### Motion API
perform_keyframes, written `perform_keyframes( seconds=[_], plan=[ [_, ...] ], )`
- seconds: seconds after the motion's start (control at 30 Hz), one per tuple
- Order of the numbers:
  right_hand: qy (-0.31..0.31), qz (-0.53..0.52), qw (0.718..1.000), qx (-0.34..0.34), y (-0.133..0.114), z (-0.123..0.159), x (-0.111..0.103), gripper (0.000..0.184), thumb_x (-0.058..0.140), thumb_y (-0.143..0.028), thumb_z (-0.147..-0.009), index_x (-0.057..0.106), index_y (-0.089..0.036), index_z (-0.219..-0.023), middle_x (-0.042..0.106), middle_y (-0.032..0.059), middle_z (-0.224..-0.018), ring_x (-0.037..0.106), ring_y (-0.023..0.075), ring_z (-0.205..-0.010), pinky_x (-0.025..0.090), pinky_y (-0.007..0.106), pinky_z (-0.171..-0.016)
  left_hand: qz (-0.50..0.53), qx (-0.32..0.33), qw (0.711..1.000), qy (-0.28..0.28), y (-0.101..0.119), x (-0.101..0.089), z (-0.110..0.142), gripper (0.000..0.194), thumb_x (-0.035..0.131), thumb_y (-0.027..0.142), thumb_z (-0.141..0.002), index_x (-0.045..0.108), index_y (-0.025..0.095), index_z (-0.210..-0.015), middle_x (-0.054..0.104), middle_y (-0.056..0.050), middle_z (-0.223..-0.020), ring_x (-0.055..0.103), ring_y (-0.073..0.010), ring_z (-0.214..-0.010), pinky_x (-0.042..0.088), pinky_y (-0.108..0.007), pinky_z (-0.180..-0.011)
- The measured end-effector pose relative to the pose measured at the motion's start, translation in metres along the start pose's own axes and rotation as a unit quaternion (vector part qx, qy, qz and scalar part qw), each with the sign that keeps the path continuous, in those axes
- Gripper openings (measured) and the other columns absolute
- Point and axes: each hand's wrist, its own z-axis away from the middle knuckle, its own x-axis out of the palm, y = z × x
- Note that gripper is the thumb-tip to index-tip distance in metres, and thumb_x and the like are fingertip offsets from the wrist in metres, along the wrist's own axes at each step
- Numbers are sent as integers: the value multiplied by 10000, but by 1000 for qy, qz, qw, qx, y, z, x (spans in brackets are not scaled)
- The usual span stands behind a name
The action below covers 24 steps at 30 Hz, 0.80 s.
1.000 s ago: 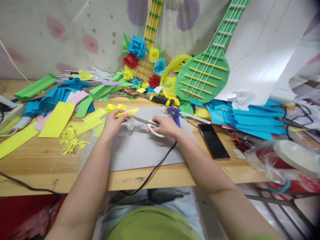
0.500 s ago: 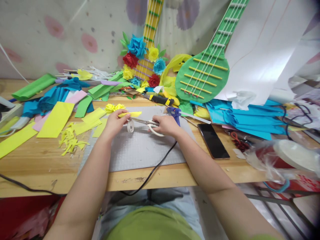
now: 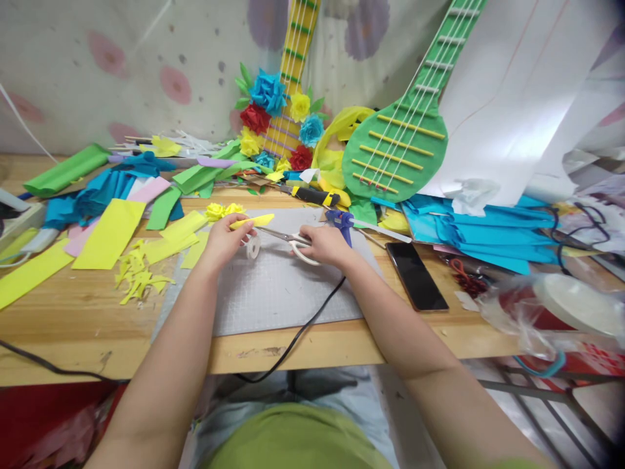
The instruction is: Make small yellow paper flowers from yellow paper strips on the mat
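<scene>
My left hand (image 3: pixel 228 240) pinches a folded strip of yellow crepe paper (image 3: pixel 260 221) that points to the right. In my right hand (image 3: pixel 325 245) are white-handled scissors (image 3: pixel 299 244), their metal blades reaching left to just below the paper. Whether the blades touch the paper I cannot tell. A small white tape roll (image 3: pixel 252 247) stands just under my left fingers. Both hands are above a grey cutting mat (image 3: pixel 283 293). A yellow paper flower (image 3: pixel 222 211) lies behind my left hand, and a blue glue gun (image 3: pixel 340 223) sits behind my right.
Yellow paper pieces (image 3: pixel 110 234) and curled scraps (image 3: pixel 141 273) lie on the left. A phone (image 3: pixel 416 275) is at the right, with blue crepe paper (image 3: pixel 483 225) beyond. At the back lean a green paper instrument (image 3: pixel 395 153) and a yellow one with flowers (image 3: pixel 291 65). A black cord (image 3: pixel 303 332) crosses the mat.
The yellow paper has shifted slightly left and up. The scissor blades now sit a little lower, apart from the paper's tip. The rest looks unchanged.
</scene>
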Motion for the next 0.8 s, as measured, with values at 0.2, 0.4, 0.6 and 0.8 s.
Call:
perform_keyframes(
  seconds=[0.2,0.4,0.6,0.8],
  plan=[
    [0,19,995,94,-3,-3,7,348,482,-484,-793,580,-190,-952,667,98,-913,604,221,-818,349,265,-603,36,-14,999,18,-1,0,0,245,641,331,-628,541,171,-784,634,-7,-616,518,-84,-476,424,-206,-487],
    [15,28,994,101,-14,-3,6,288,493,-389,-803,589,-153,-937,647,148,-977,601,243,-870,397,299,-674,61,-11,998,6,-3,2,1,370,701,288,-556,512,176,-854,629,6,-668,563,-100,-548,451,-221,-521],
    [37,48,992,107,-23,2,3,292,518,-348,-792,586,-116,-957,633,176,-982,556,274,-957,413,331,-734,95,-1,995,2,-8,1,-1,401,718,245,-518,507,165,-850,608,20,-670,570,-94,-582,439,-213,-552],
    [117,-49,990,64,-28,2,9,196,525,-308,-793,568,-181,-936,638,80,-977,544,223,-953,420,325,-761,124,10,992,-12,-9,2,4,419,723,265,-524,504,169,-868,613,12,-703,599,-124,-667,460,-230,-570]
  ],
)
